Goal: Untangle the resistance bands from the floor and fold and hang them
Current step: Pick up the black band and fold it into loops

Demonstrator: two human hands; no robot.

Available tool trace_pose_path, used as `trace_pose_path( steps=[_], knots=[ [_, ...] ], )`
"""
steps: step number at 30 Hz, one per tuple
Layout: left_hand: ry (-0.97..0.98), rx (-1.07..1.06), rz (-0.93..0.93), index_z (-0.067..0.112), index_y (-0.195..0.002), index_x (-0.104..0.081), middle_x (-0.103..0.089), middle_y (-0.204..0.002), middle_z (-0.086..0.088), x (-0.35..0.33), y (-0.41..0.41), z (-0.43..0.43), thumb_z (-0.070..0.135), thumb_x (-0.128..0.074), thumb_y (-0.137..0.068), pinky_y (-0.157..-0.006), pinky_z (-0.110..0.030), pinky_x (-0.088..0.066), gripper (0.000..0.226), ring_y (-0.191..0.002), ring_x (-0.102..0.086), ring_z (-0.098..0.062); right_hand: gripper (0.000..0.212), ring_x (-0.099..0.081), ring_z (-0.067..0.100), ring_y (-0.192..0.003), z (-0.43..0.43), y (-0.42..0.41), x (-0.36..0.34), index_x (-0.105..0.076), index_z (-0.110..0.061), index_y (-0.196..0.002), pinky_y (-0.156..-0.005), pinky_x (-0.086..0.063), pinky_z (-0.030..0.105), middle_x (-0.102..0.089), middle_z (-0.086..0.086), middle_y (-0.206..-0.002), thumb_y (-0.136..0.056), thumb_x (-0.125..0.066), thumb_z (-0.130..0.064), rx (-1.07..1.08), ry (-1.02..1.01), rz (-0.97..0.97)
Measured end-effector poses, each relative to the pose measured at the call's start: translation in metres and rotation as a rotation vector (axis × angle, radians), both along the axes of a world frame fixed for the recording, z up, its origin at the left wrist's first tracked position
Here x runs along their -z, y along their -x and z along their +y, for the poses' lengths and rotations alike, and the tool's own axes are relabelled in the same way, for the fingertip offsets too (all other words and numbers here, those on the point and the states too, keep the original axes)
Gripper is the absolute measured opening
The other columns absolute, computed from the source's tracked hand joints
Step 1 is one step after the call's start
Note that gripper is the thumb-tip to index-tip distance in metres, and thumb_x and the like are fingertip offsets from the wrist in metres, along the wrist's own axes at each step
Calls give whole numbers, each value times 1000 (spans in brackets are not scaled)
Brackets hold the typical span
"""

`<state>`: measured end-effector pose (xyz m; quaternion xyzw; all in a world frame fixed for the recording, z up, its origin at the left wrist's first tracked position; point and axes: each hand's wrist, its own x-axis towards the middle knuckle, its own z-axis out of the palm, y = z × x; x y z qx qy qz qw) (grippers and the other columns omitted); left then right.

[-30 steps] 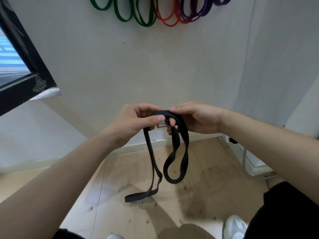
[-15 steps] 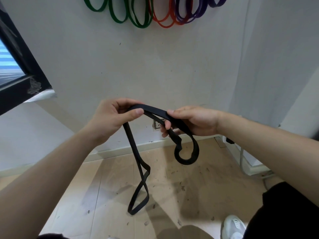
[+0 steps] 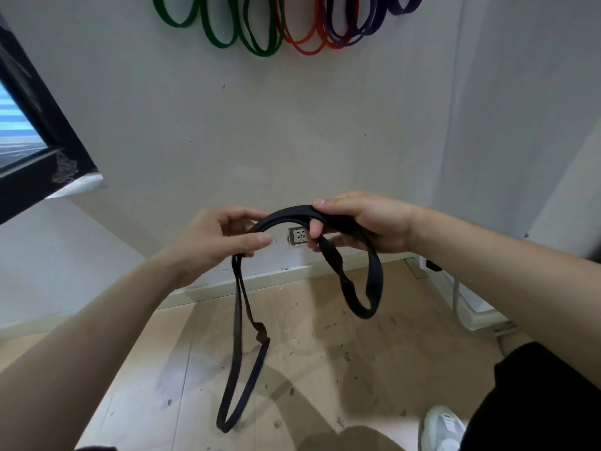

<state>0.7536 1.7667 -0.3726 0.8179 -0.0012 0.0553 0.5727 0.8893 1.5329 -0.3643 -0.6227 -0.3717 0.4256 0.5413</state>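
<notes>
A black resistance band (image 3: 286, 214) arches between both hands at chest height. My left hand (image 3: 218, 237) pinches it between thumb and fingers, and a long twisted loop (image 3: 242, 369) hangs from that hand toward the floor. My right hand (image 3: 354, 219) grips the other side, with a shorter loop (image 3: 367, 294) dangling below it. On the wall above hang green bands (image 3: 257, 30), orange bands (image 3: 305, 37) and purple bands (image 3: 361, 27).
A white wall with a socket (image 3: 297, 236) faces me. A dark window frame (image 3: 42, 151) is at the left. The wooden floor (image 3: 325, 369) is speckled with debris. A white unit with a cable (image 3: 471, 307) stands at the right, and my shoe (image 3: 442, 428) shows below.
My hands moved apart, then a little closer again. The band's long loop swung under my left hand, and the shorter loop now hangs lower from my right hand.
</notes>
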Motion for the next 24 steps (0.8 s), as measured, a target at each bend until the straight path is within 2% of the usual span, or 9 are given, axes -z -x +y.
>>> trace_pose_path(
  steps=[1, 4, 6, 8, 11, 13, 19, 22, 24],
  knots=[
    [7, 24, 6, 17, -111, -73, -71, -83, 2, 0, -1, -6, 49, -90, -59, -70, -21, -53, 64, -75, -65, -10, 45, -64, 21, -93, 1, 3, -1, -70, -6, -83, -102, -47, 40, -69, 4, -89, -107, -39, -29, -16, 4, -5],
    [30, 57, -55, 15, -111, -72, -73, -87, 3, -3, -5, -32, 26, -87, -75, -69, -23, -52, 40, -78, -66, -9, 46, -64, 19, -91, 3, 9, -2, -70, -7, -81, -94, -50, 33, -67, 3, -90, -107, -39, -29, -54, 16, -28],
    [31, 39, -104, 15, -107, -73, -75, -86, 4, -4, -6, -42, 22, -78, -78, -69, -22, -51, 31, -77, -66, -8, 47, -64, 20, -93, 4, 9, -1, -71, -8, -81, -98, -48, 39, -66, 5, -92, -108, -38, -29, -69, 6, -39],
    [24, 5, -131, 16, -104, -75, -75, -87, 0, -6, -7, -43, 23, -74, -77, -70, -21, -52, 28, -77, -67, -9, 45, -65, 24, -104, 4, 6, 0, -72, -7, -87, -109, -43, 47, -68, 7, -101, -107, -38, -30, -77, 7, -64],
    [-17, -28, -150, 18, -103, -76, -77, -89, -2, -7, -8, -39, 21, -75, -79, -72, -21, -52, 24, -81, -68, -10, 42, -62, 27, -123, 3, -1, 4, -72, -7, -97, -113, -42, 47, -69, 10, -122, -106, -39, -32, -98, 32, -89],
    [-19, -71, -165, 18, -102, -76, -77, -89, 1, -8, -9, -36, 16, -75, -82, -71, -22, -53, 20, -82, -67, -10, 38, -60, 27, -128, 1, -5, 5, -73, -10, -97, -113, -41, 45, -69, 7, -128, -102, -45, -35, -107, 41, -68],
    [50, -242, -215, 15, -102, -77, -75, -87, 2, -14, -7, -12, 19, -74, -82, -68, -23, -52, 20, -73, -60, -8, 22, -59, 28, -128, -8, -23, 20, -77, -14, -104, -114, -42, 49, -70, 9, -127, -96, -64, -30, 24, 110, -125],
    [43, -263, -198, 15, -101, -77, -73, -88, 0, -10, -5, -9, 13, -73, -86, -68, -23, -51, 16, -72, -59, -8, 21, -67, 15, -114, -10, -24, 23, -75, -11, -113, -104, -47, 39, -73, 5, -121, -95, -67, -19, 145, 111, -192],
    [54, -279, -186, 15, -101, -78, -71, -83, 0, -8, -5, -9, 17, -75, -84, -69, -24, -52, 17, -72, -58, -11, 19, -67, 11, -112, -9, -21, 26, -75, -13, -111, -105, -47, 35, -76, 0, -114, -93, -71, -17, 196, 155, -364]
  ],
)
